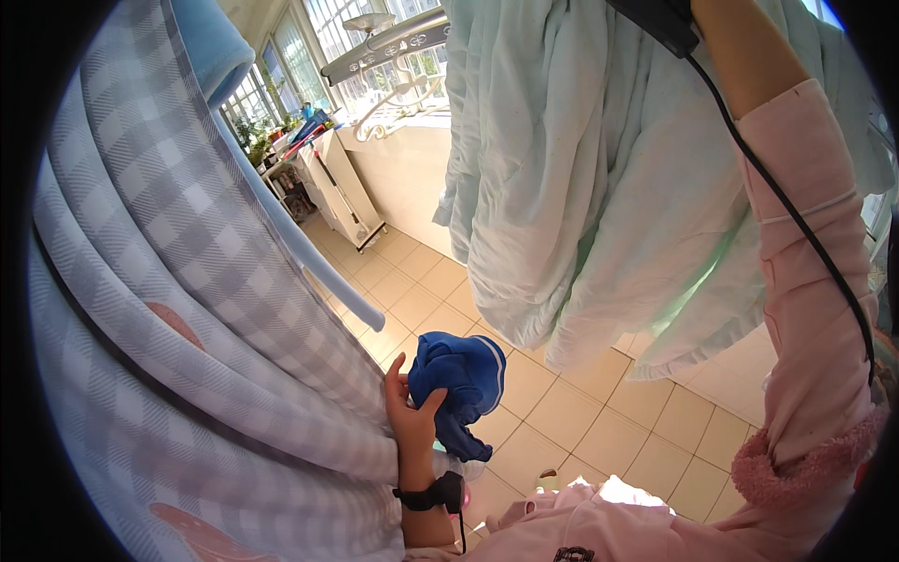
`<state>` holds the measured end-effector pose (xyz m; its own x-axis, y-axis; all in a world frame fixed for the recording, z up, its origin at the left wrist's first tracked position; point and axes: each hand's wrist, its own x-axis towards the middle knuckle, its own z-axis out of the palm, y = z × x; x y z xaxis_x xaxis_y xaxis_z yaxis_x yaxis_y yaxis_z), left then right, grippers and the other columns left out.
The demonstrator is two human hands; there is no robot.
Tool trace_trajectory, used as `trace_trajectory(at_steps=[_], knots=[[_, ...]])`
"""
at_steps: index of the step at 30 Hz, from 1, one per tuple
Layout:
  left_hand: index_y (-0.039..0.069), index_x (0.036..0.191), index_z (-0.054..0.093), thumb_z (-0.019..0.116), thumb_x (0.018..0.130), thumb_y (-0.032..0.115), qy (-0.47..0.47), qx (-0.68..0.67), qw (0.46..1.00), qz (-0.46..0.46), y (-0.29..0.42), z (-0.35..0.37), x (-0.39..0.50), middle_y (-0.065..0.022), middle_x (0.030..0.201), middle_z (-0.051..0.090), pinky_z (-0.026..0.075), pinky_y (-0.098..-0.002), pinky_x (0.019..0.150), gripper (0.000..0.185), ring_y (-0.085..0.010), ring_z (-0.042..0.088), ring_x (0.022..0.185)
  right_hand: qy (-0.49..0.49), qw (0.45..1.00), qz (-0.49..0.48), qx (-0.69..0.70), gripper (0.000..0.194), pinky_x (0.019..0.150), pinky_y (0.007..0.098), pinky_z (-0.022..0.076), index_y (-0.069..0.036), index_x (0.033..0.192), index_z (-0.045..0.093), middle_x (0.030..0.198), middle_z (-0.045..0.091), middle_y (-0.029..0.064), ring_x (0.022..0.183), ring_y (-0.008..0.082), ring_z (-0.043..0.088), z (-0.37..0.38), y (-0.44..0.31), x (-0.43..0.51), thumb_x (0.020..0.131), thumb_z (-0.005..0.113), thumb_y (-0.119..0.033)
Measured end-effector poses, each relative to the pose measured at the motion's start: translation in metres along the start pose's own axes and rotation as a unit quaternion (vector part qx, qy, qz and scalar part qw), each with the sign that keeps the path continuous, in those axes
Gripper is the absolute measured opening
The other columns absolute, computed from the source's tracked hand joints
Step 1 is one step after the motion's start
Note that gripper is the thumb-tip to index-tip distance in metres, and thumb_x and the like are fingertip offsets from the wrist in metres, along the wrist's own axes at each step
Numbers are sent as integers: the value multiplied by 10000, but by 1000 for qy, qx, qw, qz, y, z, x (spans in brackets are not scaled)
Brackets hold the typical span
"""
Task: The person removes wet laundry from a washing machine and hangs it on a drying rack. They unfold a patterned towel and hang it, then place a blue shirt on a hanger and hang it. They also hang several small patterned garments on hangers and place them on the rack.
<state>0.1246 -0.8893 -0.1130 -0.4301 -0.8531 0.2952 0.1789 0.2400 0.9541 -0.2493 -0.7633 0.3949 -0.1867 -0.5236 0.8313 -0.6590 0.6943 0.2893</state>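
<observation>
My left hand (414, 418) grips a bunched blue garment (460, 372) with white trim, its thumb on the near side. A dark end of the cloth hangs below the fingers. The left forearm lies against a grey-and-white checked fabric (182, 175), which hangs in long folds down the left side. My right arm, in a pink sleeve (808, 246), reaches up past the top edge, so the right hand is out of view. Beside that arm a pale green quilted cloth (562, 175) hangs in thick folds.
A light-blue fabric piece (302, 246) hangs past the checked cloth. Farther back stand a white cabinet (348, 190), potted plants (256, 144) and a metal rack (386, 42) by barred windows. Tiles (590, 414) cover the floor. A black cable (786, 190) runs along my right sleeve.
</observation>
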Motion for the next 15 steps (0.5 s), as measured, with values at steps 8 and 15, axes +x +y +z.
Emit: trace_trajectory(at_steps=[8, 15], knots=[[-14, 1287, 541, 737, 777, -99, -5, -48, 999, -9, 21, 0, -3, -95, 1175, 621, 501, -271, 924, 553, -175, 611, 1051, -53, 961, -261, -70, 365, 1069, 485, 393, -83, 1237, 674, 1368, 579, 176, 1258, 366, 508, 16, 3, -92, 920, 546, -213], [-9, 1254, 545, 744, 779, -92, -5, -88, 996, -14, 41, 13, -15, -86, 1156, 615, 482, -278, 950, 522, -167, 596, 1056, 46, 958, -114, 258, 235, 899, 410, 434, -16, 993, 688, 1125, 603, 155, 1031, 305, 525, 25, -50, -198, 939, 602, -227]])
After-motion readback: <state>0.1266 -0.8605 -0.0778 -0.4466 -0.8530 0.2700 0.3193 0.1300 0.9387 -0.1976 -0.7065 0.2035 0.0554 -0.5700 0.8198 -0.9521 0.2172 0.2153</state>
